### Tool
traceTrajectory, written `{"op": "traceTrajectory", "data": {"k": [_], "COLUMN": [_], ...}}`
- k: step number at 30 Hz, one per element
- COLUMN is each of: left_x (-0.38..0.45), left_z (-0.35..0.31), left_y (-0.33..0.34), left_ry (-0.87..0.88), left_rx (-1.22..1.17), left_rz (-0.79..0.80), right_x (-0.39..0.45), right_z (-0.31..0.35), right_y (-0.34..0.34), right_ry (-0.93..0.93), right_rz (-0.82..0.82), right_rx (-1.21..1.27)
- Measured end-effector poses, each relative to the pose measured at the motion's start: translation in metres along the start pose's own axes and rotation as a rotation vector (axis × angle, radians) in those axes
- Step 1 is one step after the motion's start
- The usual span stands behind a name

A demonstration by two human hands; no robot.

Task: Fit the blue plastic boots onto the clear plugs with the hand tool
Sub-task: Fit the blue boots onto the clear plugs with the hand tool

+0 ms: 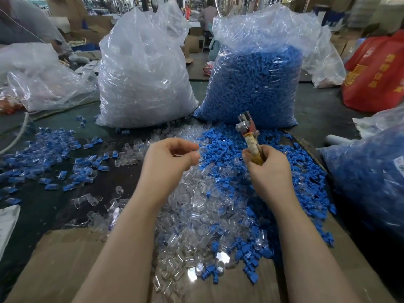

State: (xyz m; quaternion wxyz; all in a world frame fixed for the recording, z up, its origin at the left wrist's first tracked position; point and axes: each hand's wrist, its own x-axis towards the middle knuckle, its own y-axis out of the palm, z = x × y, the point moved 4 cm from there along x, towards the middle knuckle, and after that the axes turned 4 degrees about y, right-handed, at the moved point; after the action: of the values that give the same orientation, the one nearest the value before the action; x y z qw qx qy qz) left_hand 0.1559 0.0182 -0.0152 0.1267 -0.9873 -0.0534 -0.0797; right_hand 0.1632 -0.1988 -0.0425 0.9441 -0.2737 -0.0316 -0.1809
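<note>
The right hand grips the hand tool by its wrapped handle, metal head upright above the fist. The left hand hovers with fingers curled, thumb and forefinger pinching a clear plug (hard to make out). Beneath both hands lie loose clear plugs and blue boots, the boots mostly under the right.

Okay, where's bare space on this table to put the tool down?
Bare cardboard at near left, and dark mat between the assembled pile and clear plugs. Centre and right are crowded with plugs and blue boots.
</note>
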Motion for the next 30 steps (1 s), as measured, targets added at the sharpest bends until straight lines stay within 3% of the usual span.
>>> {"op": "traceTrajectory", "data": {"k": [7,14,19,30], "left_x": [-0.003,-0.005,-0.008,-0.012], "left_z": [-0.003,-0.004,-0.009,-0.018], "left_y": [0.017,0.018,0.022,0.030], "left_ry": [-0.013,0.062,0.209,0.356], "left_rx": [-0.079,0.064,0.238,0.345], "left_rz": [0.071,-0.033,-0.021,0.040], "right_x": [-0.005,-0.015,-0.018,-0.020], "right_z": [0.008,0.025,0.029,0.029], "right_y": [0.008,0.008,0.013,0.016], "right_ry": [-0.012,-0.153,-0.199,-0.186], "right_rz": [0.069,0.183,0.234,0.265], "right_rx": [0.189,0.354,0.317,0.266]}}
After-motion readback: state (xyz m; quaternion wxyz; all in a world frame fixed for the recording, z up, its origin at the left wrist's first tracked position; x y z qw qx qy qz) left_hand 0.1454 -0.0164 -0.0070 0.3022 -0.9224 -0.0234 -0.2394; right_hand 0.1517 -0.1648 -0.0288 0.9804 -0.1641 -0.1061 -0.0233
